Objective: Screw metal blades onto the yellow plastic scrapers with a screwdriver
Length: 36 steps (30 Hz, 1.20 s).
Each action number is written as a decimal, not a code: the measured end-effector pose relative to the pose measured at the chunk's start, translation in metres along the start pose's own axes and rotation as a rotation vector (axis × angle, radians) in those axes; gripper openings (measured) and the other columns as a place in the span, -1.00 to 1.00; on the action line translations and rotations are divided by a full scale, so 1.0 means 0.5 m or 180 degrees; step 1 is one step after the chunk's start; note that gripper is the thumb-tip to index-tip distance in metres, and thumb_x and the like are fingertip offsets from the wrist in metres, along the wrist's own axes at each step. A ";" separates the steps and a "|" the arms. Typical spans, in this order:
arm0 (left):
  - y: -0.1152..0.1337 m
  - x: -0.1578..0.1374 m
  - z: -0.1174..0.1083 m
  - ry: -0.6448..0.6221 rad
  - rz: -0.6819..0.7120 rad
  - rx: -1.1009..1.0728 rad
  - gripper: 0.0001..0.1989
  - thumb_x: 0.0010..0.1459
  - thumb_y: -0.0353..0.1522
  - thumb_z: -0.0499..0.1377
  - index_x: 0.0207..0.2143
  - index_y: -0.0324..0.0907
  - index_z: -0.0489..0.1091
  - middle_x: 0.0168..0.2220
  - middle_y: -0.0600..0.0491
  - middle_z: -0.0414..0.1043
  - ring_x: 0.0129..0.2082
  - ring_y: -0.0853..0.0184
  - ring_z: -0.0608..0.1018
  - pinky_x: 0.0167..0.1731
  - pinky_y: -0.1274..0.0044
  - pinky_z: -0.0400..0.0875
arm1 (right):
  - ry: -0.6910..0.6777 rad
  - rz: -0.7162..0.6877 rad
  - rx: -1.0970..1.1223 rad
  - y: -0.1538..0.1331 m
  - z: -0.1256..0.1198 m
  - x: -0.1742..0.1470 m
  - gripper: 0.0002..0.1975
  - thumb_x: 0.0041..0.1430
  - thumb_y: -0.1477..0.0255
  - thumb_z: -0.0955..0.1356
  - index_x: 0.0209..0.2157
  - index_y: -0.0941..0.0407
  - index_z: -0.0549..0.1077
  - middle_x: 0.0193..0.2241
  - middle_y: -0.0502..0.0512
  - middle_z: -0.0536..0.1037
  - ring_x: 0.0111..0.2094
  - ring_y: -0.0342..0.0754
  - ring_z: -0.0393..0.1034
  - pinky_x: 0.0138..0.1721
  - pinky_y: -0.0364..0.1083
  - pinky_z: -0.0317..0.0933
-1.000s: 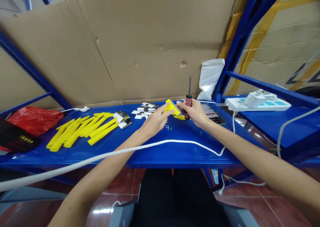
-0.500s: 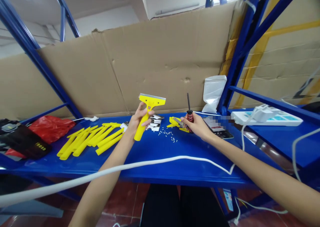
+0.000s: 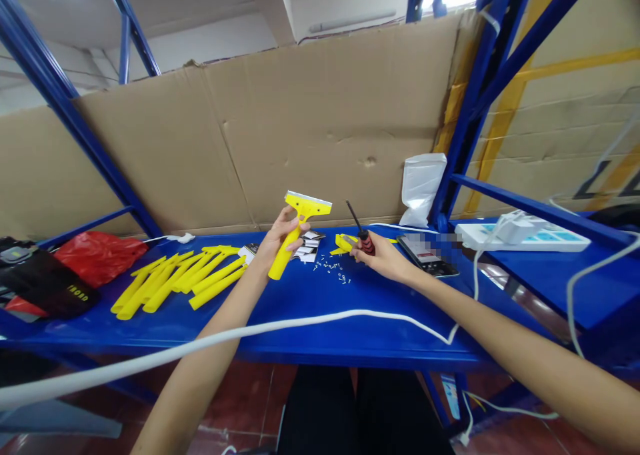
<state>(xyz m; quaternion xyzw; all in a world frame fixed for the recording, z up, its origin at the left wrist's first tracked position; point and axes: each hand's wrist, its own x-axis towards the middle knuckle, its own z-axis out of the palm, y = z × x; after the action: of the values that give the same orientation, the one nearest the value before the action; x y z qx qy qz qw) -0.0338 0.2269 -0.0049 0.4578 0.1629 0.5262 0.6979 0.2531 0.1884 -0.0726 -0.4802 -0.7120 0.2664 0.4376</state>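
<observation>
A yellow scraper [image 3: 283, 255] with a metal blade strip along its top is gripped in my left hand [image 3: 278, 237], blade end up and tilted. My right hand [image 3: 384, 256] is closed round the dark red handle of a screwdriver [image 3: 356, 216], whose shaft points up and to the left. The screwdriver tip is apart from the scraper. Below and between my hands, small screws and nuts [image 3: 336, 268] lie scattered on the blue table [image 3: 320, 335]. Yellow scraper heads [image 3: 343, 243] lie just behind my right fingers, partly hidden by them.
Several yellow handles [image 3: 165, 283] lie at left, near a red plastic bag [image 3: 103, 258] and a black bag [image 3: 45, 281]. A phone [image 3: 430, 258] and a white power strip [image 3: 530, 237] are at right. A white cable [image 3: 300, 323] crosses in front. Cardboard [image 3: 320, 121] stands behind.
My right hand has moved slightly left, and the screwdriver has tipped left toward the scraper. The scraper head has turned a little in my left hand. The view has shifted slightly.
</observation>
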 end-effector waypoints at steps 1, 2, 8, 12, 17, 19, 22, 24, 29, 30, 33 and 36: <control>-0.002 0.002 -0.002 0.0001 -0.0028 -0.0085 -0.55 0.08 -0.54 0.44 0.00 -0.02 0.53 -0.11 0.00 0.40 -0.29 0.44 0.55 -0.72 0.81 0.05 | -0.0013 -0.0013 -0.0051 0.001 0.000 0.000 -0.68 0.25 0.11 0.46 -0.25 0.00 0.34 -0.31 0.11 0.70 -0.26 0.12 0.62 -0.16 0.08 0.42; -0.004 0.004 -0.004 0.0000 -0.0040 -0.0169 -0.55 0.08 -0.55 0.44 -0.01 -0.04 0.53 -0.10 0.00 0.41 -0.29 0.44 0.55 -0.72 0.81 0.05 | -0.0021 -0.0027 -0.0108 0.003 -0.001 0.000 -0.70 0.26 0.13 0.45 -0.26 0.00 0.33 -0.30 0.12 0.70 -0.25 0.13 0.62 -0.15 0.08 0.42; -0.004 0.005 -0.004 0.0036 -0.0063 -0.0371 -0.59 0.09 -0.60 0.40 -0.05 -0.06 0.54 -0.11 0.00 0.40 -0.29 0.44 0.55 -0.73 0.81 0.02 | -0.0155 -0.0152 -0.0395 0.009 -0.007 0.000 -0.69 0.26 0.14 0.46 -0.30 -0.01 0.30 -0.26 0.17 0.69 -0.23 0.17 0.59 -0.13 0.12 0.40; 0.001 0.001 0.004 0.0126 -0.0159 -0.0356 -0.61 0.11 -0.64 0.37 -0.09 -0.06 0.55 -0.12 0.00 0.40 -0.29 0.44 0.55 -0.72 0.80 0.04 | -0.0577 -0.0289 -0.0356 0.007 -0.014 -0.003 -0.69 0.22 0.17 0.48 -0.26 0.00 0.33 -0.24 0.13 0.70 -0.25 0.12 0.61 -0.13 0.10 0.42; -0.001 0.001 0.004 0.0130 -0.0140 -0.0299 -0.59 0.12 -0.64 0.36 -0.07 -0.04 0.58 -0.14 0.00 0.41 -0.30 0.42 0.56 -0.72 0.79 0.04 | -0.1159 -0.0427 -0.0314 -0.004 -0.023 -0.006 -0.66 0.14 0.19 0.55 -0.19 0.04 0.45 -0.17 0.11 0.74 -0.20 0.07 0.61 -0.08 0.07 0.42; -0.002 0.000 0.003 0.0100 -0.0122 -0.0309 -0.57 0.13 -0.64 0.35 -0.03 -0.02 0.59 -0.15 0.00 0.41 -0.31 0.43 0.56 -0.73 0.78 0.04 | -0.1270 -0.0461 -0.0350 -0.012 -0.025 -0.008 -0.66 0.14 0.18 0.57 -0.19 0.06 0.49 -0.16 0.13 0.75 -0.19 0.07 0.60 -0.09 0.06 0.41; -0.003 -0.002 0.004 0.0056 -0.0126 -0.0317 -0.56 0.13 -0.64 0.36 -0.02 -0.02 0.59 -0.16 0.01 0.41 -0.32 0.43 0.57 -0.74 0.78 0.04 | -0.1411 -0.0489 -0.0345 -0.022 -0.025 -0.010 -0.68 0.18 0.18 0.56 -0.17 0.06 0.52 -0.14 0.13 0.76 -0.16 0.06 0.61 -0.07 0.05 0.40; -0.003 -0.003 0.005 0.0022 -0.0129 -0.0280 -0.53 0.13 -0.63 0.37 0.01 -0.01 0.59 -0.14 0.00 0.42 -0.31 0.43 0.57 -0.73 0.77 0.05 | -0.1471 -0.0463 -0.0316 -0.025 -0.024 -0.011 -0.68 0.19 0.18 0.56 -0.16 0.06 0.51 -0.13 0.12 0.76 -0.14 0.07 0.63 -0.03 0.06 0.40; -0.006 -0.002 0.003 -0.0096 -0.0132 -0.0261 -0.42 0.12 -0.64 0.36 0.12 0.05 0.58 -0.14 0.00 0.43 -0.30 0.41 0.57 -0.73 0.78 0.05 | -0.1553 -0.0367 -0.0360 -0.023 -0.022 -0.012 -0.68 0.22 0.15 0.55 -0.23 0.04 0.47 -0.18 0.11 0.76 -0.14 0.10 0.65 0.01 0.10 0.38; -0.007 -0.001 0.001 -0.0122 -0.0131 -0.0274 -0.42 0.12 -0.64 0.36 0.12 0.04 0.58 -0.14 0.00 0.43 -0.30 0.41 0.58 -0.73 0.78 0.05 | -0.1555 -0.0358 -0.0388 -0.023 -0.022 -0.012 -0.69 0.22 0.15 0.54 -0.24 0.04 0.46 -0.19 0.11 0.76 -0.16 0.10 0.64 -0.01 0.10 0.38; -0.012 0.003 -0.006 -0.0173 -0.0110 -0.0255 -0.49 0.12 -0.63 0.36 0.06 0.01 0.58 -0.16 0.00 0.41 -0.30 0.41 0.58 -0.73 0.80 0.05 | -0.1569 -0.0350 -0.0408 -0.022 -0.022 -0.013 -0.70 0.22 0.16 0.53 -0.27 0.03 0.43 -0.21 0.11 0.76 -0.17 0.11 0.64 -0.04 0.10 0.38; -0.018 0.006 -0.014 -0.0189 -0.0089 -0.0222 -0.57 0.13 -0.61 0.37 -0.02 -0.02 0.58 -0.14 -0.01 0.42 -0.28 0.40 0.59 -0.72 0.81 0.08 | -0.1600 -0.0348 -0.0319 -0.026 -0.021 -0.015 -0.69 0.21 0.18 0.52 -0.28 0.01 0.37 -0.23 0.11 0.76 -0.15 0.13 0.66 -0.03 0.10 0.41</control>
<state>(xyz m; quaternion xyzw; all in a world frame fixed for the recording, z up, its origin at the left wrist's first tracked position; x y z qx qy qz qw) -0.0323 0.2327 -0.0152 0.4463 0.1300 0.5080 0.7252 0.2576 0.1761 -0.0600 -0.3808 -0.8356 0.3177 0.2364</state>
